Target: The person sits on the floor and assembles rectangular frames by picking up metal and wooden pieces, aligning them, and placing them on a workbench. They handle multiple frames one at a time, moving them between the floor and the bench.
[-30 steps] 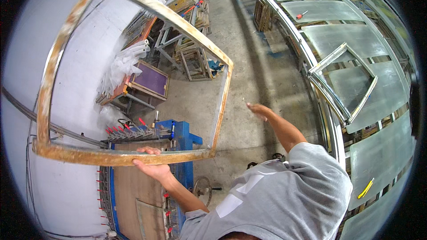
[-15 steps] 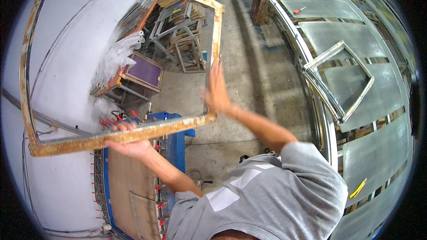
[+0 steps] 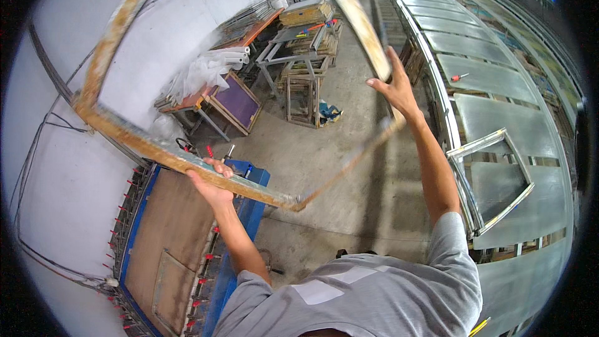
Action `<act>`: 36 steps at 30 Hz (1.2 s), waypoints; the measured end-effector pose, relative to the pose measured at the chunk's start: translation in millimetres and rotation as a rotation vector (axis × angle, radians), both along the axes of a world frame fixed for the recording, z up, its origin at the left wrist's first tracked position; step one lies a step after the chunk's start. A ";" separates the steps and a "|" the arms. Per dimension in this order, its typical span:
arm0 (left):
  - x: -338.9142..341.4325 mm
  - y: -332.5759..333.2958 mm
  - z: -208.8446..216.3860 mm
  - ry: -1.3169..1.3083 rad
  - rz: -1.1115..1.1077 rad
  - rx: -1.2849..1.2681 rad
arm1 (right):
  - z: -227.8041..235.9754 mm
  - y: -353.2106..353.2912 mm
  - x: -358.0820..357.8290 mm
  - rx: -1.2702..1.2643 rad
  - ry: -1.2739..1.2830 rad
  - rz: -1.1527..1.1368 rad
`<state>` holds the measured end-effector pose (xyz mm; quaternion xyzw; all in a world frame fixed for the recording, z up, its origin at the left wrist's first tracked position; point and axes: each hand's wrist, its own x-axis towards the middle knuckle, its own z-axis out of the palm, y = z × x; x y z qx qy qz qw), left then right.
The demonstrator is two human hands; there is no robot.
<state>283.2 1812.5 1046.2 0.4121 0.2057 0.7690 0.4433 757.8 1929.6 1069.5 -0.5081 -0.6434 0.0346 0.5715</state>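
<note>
A large rectangular frame (image 3: 159,151), its pale paint worn to rusty brown, is held up tilted in front of me; its upper part runs out of view. Its lower bar is gripped by my left hand (image 3: 214,182), fingers over the bar and thumb along the near side. My right hand (image 3: 399,90) is at the right-hand bar near its corner, which lies between the spread thumb and the fingers. Through the frame's opening I see floor and wall.
Below left stands a blue clamping table (image 3: 253,203) with red-tipped clamps and a brown board (image 3: 168,224). On the right runs a long rack of grey panels (image 3: 493,118), bearing a smaller frame (image 3: 493,181) and a red-handled tool (image 3: 460,77). Frames and plastic rolls (image 3: 215,65) are stacked ahead.
The big frame has turned and tilted, its right-hand side swinging away to the right. My right hand has moved right with its bar; my left hand still grips the lower bar.
</note>
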 end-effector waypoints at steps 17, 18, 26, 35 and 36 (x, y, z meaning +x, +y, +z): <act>-15.2 118.7 220.1 1.212 1.429 0.236 | -147.8 -159.6 -62.4 -0.292 0.777 0.141; -4.5 123.5 205.7 1.222 1.402 0.241 | -144.5 -163.5 -60.4 -0.314 0.785 0.121; 88.9 73.9 -174.6 1.291 0.803 -0.145 | -107.7 -135.3 -31.6 -0.304 0.964 -0.010; -25.5 -12.5 -354.8 0.840 0.608 -1.182 | -119.4 -84.3 66.7 -0.333 0.966 -0.022; -0.1 11.4 -278.2 0.758 0.550 -0.906 | -112.3 -88.6 81.9 -0.330 0.948 -0.042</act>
